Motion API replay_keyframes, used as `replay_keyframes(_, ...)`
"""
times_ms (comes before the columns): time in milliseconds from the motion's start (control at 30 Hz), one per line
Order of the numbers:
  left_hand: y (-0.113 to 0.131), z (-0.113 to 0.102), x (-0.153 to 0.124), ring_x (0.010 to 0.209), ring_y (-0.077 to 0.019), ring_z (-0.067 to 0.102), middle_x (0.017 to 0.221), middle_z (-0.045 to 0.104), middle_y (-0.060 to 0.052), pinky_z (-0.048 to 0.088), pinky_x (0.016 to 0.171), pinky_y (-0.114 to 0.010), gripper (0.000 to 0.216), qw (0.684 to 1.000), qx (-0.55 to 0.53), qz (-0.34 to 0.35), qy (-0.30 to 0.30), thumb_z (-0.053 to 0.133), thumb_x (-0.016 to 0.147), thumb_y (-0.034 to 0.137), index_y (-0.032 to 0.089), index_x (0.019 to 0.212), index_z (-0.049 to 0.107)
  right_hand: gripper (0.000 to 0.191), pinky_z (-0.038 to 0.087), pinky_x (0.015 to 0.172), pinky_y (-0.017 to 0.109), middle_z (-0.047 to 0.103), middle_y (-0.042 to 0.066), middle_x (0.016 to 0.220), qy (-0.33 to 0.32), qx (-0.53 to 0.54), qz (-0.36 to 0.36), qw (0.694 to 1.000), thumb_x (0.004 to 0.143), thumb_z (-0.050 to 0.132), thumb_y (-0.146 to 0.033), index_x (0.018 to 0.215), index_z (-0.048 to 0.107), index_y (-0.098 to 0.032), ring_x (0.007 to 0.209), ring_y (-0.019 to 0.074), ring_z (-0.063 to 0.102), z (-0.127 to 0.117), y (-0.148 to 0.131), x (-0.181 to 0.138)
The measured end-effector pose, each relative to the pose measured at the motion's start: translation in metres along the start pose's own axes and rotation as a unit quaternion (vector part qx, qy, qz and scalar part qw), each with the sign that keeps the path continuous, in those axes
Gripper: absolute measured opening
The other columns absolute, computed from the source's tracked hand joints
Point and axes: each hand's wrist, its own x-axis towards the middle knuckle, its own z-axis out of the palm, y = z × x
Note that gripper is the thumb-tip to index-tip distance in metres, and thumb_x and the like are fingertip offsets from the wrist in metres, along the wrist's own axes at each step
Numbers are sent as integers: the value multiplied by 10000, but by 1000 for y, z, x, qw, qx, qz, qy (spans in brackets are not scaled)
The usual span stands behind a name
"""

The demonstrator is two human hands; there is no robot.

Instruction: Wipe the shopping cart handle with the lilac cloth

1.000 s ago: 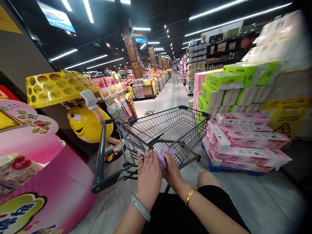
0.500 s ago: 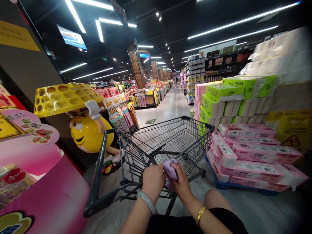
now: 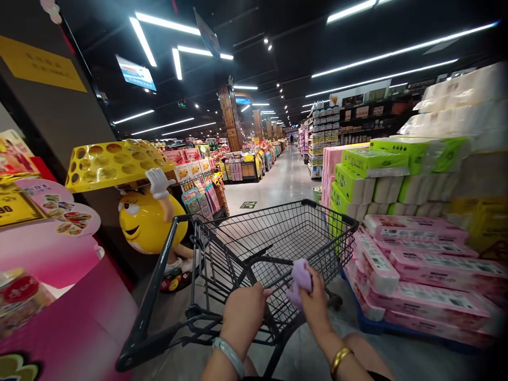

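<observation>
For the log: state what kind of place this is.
A supermarket, most likely. A wire shopping cart stands in a long aisle, stacked tissue packs sit on the right, and a yellow candy mascot display stands on the left.

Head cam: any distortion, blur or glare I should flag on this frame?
Head view: strong wide-angle bending, ceiling light strips curve and blow out white; tissue packs at the right edge smear into blur and dark vignette; centre stays sharp on the cart, left hand and right hand gripping the purple cloth.
</observation>
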Motion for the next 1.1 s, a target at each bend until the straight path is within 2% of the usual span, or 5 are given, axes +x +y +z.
replay_keyframes(133, -7, -1, -1, 803, -298, 742, 808, 757, -117, 522, 689, -374, 419, 1000, 1, -7, 0, 363, 1032, 436, 194, 941, 692, 549, 422, 1064, 541, 566, 130, 1277, 42, -21, 11, 999, 807, 553, -205, 1356, 540, -225, 1218, 315, 536, 3, -2, 5)
replay_keyframes(300, -18, -1, -4, 805, -276, 737, 820, 761, -103, 503, 697, -353, 400, 1000, -1, -2, -3, 383, 1028, 432, 200, 933, 695, 662, 466, 1053, 457, 547, 74, 1362, -100, -11, -112, 989, 735, 484, -62, 1346, 565, -304, 1279, 274, 534, 12, -8, -28)
replay_keyframes(667, 28, -1, 15, 899, -240, 715, 940, 748, -88, 491, 746, -326, 210, 999, -24, 38, 18, 454, 970, 272, 193, 1002, 645, 603, 454, 1050, 519, 541, 101, 1294, -101, 2, -105, 989, 754, 497, -75, 1321, 550, -273, 1218, 272, 535, 0, -12, -11)
replay_keyframes(867, 34, 8, 28, 832, -267, 718, 859, 742, -70, 490, 681, -342, 298, 1000, -7, 15, 9, 476, 969, 460, 215, 930, 641, 514, 411, 1056, 588, 542, 120, 1250, 19, -41, -37, 998, 811, 530, -146, 1317, 548, -240, 1213, 304, 504, -9, -4, 7)
replay_keyframes(1100, 25, 12, 24, 828, -250, 710, 850, 737, -64, 466, 690, -330, 331, 1000, 11, 8, 26, 416, 1005, 445, 221, 921, 645, 556, 429, 1053, 542, 512, 107, 1312, -68, -28, -96, 993, 802, 493, -103, 1327, 539, -277, 1239, 287, 507, -6, 0, -2)
